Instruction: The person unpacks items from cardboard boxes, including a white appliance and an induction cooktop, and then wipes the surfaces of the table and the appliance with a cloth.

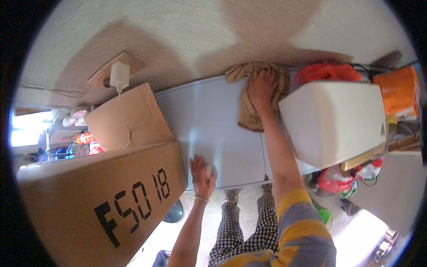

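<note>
My right hand [263, 86] presses on a brown patterned cloth [251, 116] at the back of a pale, smooth surface [213, 116], close to the wall. The cloth lies bunched under and around the fingers, beside a white box-shaped object [337, 123]. Near the front edge of the surface, my left hand [202, 177] has its fingers raised, with a small pale object [208, 172] by the palm; what it is cannot be made out. A thin band circles the left wrist.
A large cardboard box [143, 190] bearing printed characters takes up the left side. Behind it, a white plug adapter [119, 75] sits in a wall socket. A red plastic bag [327, 72] and an orange bag [397, 91] are at the back right.
</note>
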Demonstrator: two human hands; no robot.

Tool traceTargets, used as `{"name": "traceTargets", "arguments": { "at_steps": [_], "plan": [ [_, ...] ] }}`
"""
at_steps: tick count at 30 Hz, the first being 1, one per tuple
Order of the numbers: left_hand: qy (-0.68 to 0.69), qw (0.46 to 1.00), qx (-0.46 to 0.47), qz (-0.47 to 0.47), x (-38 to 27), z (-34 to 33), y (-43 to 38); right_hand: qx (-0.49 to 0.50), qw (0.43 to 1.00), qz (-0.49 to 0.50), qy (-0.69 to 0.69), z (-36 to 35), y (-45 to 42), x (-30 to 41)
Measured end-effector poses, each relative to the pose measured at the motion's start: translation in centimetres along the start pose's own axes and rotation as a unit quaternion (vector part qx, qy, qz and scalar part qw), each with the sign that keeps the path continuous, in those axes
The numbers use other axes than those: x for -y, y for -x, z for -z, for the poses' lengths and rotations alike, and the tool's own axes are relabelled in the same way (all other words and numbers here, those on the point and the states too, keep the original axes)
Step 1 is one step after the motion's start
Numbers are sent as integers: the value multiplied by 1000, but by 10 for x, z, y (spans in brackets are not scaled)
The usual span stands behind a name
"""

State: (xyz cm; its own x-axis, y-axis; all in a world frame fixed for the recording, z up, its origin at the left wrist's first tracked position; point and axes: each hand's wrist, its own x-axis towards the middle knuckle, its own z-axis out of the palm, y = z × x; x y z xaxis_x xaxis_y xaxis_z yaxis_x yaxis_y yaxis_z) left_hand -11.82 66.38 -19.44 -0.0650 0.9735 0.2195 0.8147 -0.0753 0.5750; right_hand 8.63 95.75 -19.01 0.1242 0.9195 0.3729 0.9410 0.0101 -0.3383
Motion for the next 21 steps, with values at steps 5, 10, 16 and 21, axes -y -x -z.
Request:
{"name": "traceTargets", "arguments": {
  "at_steps": [5,10,16,21],
  "plan": [
    [9,997,-40,-65,-9,-9,-5,6,998,29,49,-2,23,-20],
    [46,997,-62,-17,6,-13,12,124,981,126,-76,68,193,57],
    [126,991,-54,7,6,13,36,141,978,81,-133,135,280,-24],
    [120,990,58,47,-25,67,139,107,874,-129,-457,163,286,-129]
  ]
}}
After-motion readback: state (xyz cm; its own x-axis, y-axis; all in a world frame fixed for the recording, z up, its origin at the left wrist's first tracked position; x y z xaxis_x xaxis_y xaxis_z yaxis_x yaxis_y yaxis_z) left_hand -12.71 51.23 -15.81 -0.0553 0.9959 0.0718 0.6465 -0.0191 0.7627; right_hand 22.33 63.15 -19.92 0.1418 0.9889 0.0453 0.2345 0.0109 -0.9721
